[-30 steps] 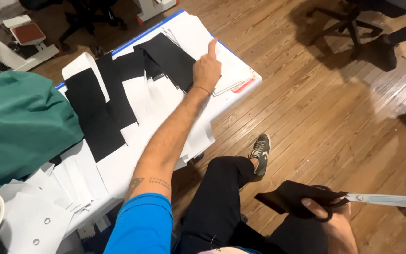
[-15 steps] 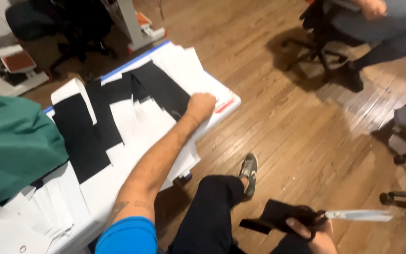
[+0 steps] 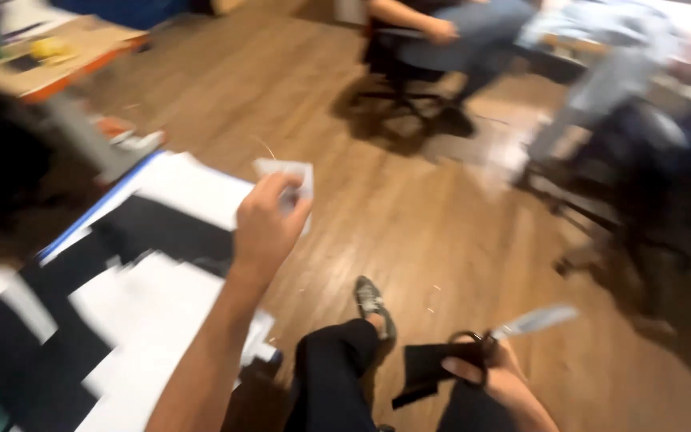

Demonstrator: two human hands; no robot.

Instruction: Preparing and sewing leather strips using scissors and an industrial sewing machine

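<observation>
Here the left hand (image 3: 265, 228) is lifted above the right edge of the tabletop (image 3: 161, 180) and pinches a small white rectangular piece of fabric or paper (image 3: 291, 178) between thumb and fingers. The fingers are closed around the lower part of the piece, so its upper corners stand free in the air, over the wooden floor (image 3: 409, 224) just beyond the table edge. The picture is blurred, so I cannot tell if the piece is one layer or several.

The right hand (image 3: 493, 376) rests low, near the person's lap, beside the black trouser leg (image 3: 333, 368). It holds a pair of scissors with dark handles and long silver blades (image 3: 521, 326); the fingers are through the handle loops, and the blades point away to the right and a little up, away from the body, which looks like a safe resting hold. Under the same hand hangs a black piece of cloth (image 3: 425, 366), touching the handles; it seems to be pressed by the thumb, but this is not sure.

On the tabletop lie flat white sheets (image 3: 153, 304) and black fabric strips (image 3: 161, 232), overlapping each other, spread from the far right corner toward the near edge. A grey shoe (image 3: 373, 300) stands on the floor between the table and the right hand. Far behind, other people sit on rolling office chairs (image 3: 409, 72), well apart from the person's hands.
</observation>
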